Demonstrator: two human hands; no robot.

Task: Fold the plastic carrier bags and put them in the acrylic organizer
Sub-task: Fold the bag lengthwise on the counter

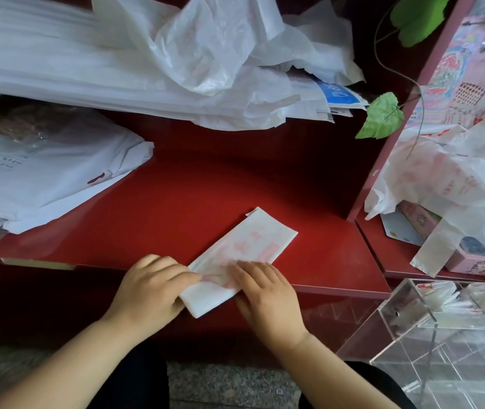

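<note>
A white carrier bag with pink print [253, 246], folded into a long strip, lies slantwise on the red shelf [176, 202] near its front edge. My left hand [150, 287] grips the strip's near end, fingers curled over its edge. My right hand [262, 287] lies flat on the strip beside it, fingers straight and pressing down. The clear acrylic organizer [406, 311] stands at the lower right, with folded white bags in its upper compartments.
Loose white bags [206, 54] are heaped at the back of the shelf. A flat stack of white bags [43, 178] lies at the left. More printed bags [456, 184] and pink boxes [471, 261] fill the right section behind a red divider [383, 160]. Green leaves [383, 116] hang there.
</note>
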